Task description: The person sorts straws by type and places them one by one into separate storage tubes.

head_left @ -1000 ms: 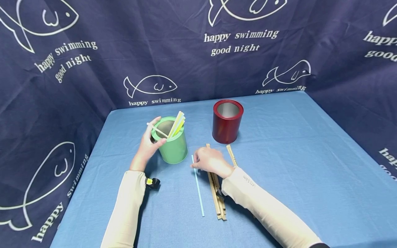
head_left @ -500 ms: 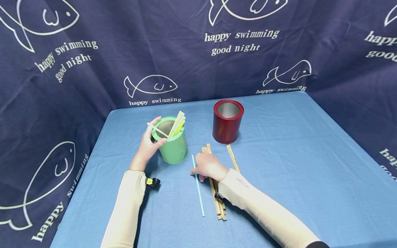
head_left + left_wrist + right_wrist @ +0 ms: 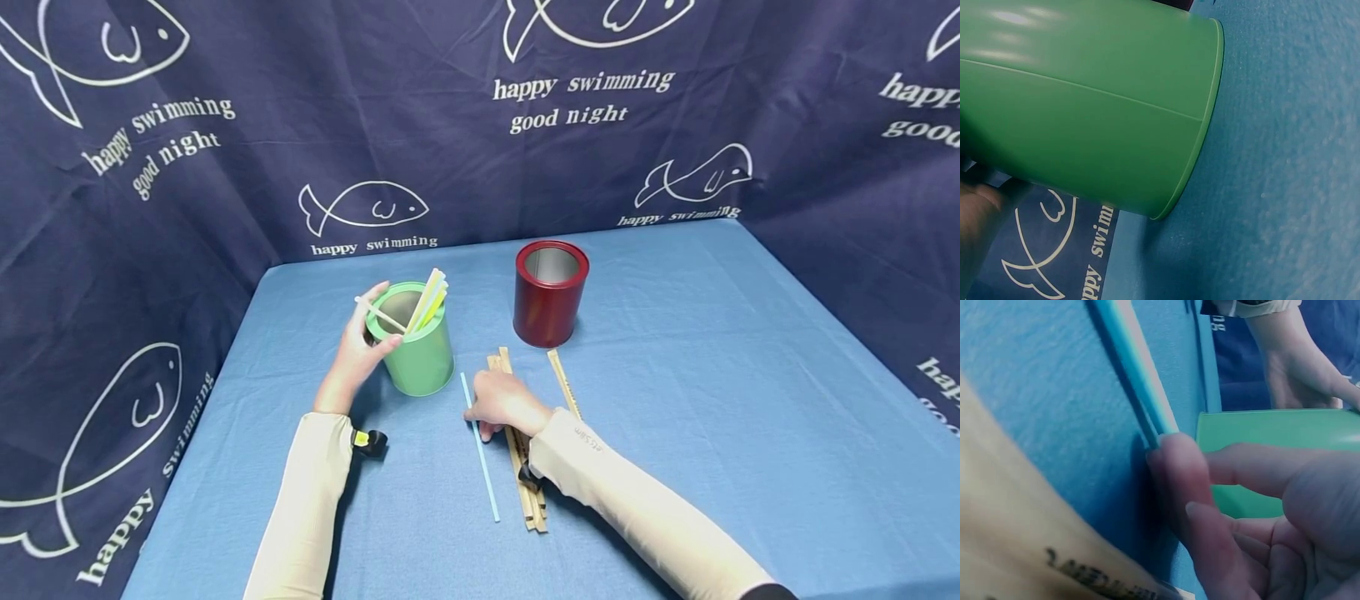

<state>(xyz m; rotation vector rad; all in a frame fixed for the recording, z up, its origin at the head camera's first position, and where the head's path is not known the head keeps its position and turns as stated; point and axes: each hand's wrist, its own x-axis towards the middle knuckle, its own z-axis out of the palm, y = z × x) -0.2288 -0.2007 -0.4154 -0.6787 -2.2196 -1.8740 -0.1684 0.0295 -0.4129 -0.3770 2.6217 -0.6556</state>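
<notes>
In the head view my left hand (image 3: 351, 360) holds the green can (image 3: 420, 367) at its rim, thumb at the front and fingers round the far left side. Several pale and yellow straws (image 3: 427, 302) lean in the can, one of them tilted left under the fingers. My right hand (image 3: 507, 402) pinches a light blue straw (image 3: 486, 471) near its upper part, low over the blue cloth. In the right wrist view, thumb and finger meet on the end of the blue straw (image 3: 1138, 365) that shows. The left wrist view is mostly the can's side (image 3: 1097, 106).
Several slim brown paper packets (image 3: 531, 508) with printing lie under and beside the right wrist. One more packet (image 3: 564, 383) lies apart to their right. A dark red can (image 3: 549, 304) stands at the back. Blue cloth covers the table (image 3: 712, 375); a navy printed curtain (image 3: 465, 150) hangs behind.
My right hand has come down slightly toward me and now pinches the blue straw, which has turned a little on the cloth. The left hand and green can have stayed put.
</notes>
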